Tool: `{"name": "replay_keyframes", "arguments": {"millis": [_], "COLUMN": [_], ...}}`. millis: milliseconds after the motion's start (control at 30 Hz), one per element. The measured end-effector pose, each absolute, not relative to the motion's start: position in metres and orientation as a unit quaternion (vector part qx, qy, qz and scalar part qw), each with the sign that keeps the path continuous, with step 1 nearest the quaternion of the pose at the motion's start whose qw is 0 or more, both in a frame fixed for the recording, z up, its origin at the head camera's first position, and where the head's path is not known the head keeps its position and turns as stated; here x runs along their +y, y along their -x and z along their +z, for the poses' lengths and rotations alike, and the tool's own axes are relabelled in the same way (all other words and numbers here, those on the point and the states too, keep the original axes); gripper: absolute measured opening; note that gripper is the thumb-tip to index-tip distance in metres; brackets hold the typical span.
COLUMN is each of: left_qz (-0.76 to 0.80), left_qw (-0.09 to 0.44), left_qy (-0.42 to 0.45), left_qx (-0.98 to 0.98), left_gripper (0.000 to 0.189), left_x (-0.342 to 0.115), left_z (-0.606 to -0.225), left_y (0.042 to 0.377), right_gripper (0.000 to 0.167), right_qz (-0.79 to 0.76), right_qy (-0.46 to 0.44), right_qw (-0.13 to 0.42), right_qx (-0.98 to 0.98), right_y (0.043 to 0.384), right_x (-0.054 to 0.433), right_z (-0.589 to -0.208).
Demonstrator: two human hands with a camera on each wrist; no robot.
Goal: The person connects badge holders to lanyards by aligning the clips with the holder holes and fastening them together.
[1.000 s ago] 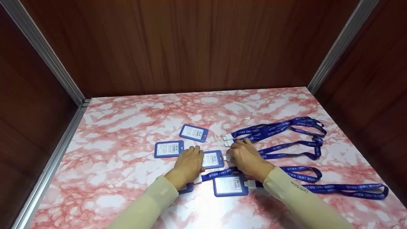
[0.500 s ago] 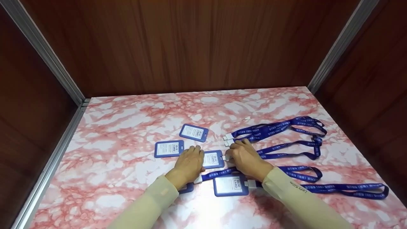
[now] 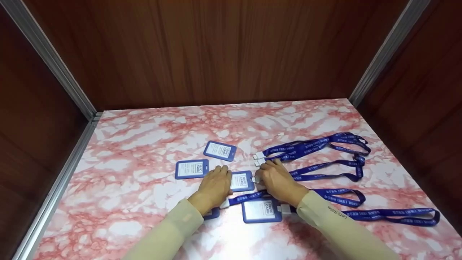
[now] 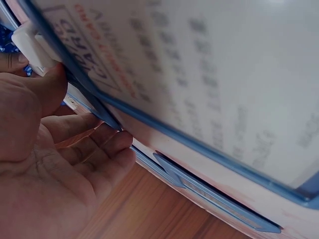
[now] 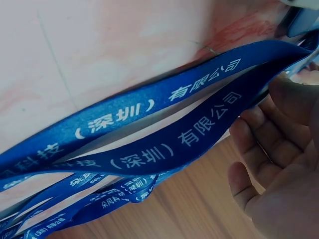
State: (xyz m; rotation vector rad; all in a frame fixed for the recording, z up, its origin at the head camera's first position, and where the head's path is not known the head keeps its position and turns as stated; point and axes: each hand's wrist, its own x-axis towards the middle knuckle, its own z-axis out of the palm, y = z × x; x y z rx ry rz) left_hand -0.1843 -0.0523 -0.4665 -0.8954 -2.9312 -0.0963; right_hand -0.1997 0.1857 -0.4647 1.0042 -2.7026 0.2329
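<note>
My left hand (image 3: pixel 213 186) holds a blue-framed badge holder (image 3: pixel 241 181), covering its left end; thumb and fingers close on its edge in the left wrist view. At that holder's right end, my right hand (image 3: pixel 279 179) pinches the white clip (image 3: pixel 257 179) of a blue lanyard (image 3: pixel 317 177). The clip sits right at the holder's slot, mostly hidden by the fingers. In the right wrist view, the lanyard strap (image 5: pixel 164 107) runs into the curled right hand (image 5: pixel 284 134). Another badge holder (image 3: pixel 212 213) lies partly under my left wrist, its white clip (image 3: pixel 224 204) beside it.
Two loose badge holders, one at the back (image 3: pixel 220 151) and one at the left (image 3: pixel 192 169), lie on the marbled table (image 3: pixel 144 144). A clipped badge holder (image 3: pixel 261 211) lies in front. More lanyards (image 3: pixel 314 146) stretch out at the right. Wood-grain panels (image 3: pixel 216 54) enclose the table.
My right hand and forearm have shifted very slightly left, and the lanyard in that hand has moved a little with them. The left hand and the other badge holders stay in place.
</note>
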Motion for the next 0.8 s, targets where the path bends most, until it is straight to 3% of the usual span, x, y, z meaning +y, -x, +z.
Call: {"name": "replay_keyframes", "arguments": {"millis": [400,800], "left_qz": [-0.042,-0.040], "left_qw": [0.017,0.021], "left_qy": [0.275,0.279], "left_qx": [-0.960,-0.959], "left_gripper": [0.045,0.047], "left_x": [-0.0511,-0.0510], "left_z": [-0.4647,-0.4645], "left_y": [0.1849,0.1851], "right_gripper": [0.020,0.015], "right_qz": [0.083,0.055], "right_qy": [-0.345,-0.346], "right_qw": [0.114,0.116], "right_qx": [-0.928,-0.929], "right_y": [0.1984,0.2001], "right_x": [0.1815,0.1784], "right_z": [-0.4640,-0.4662]}}
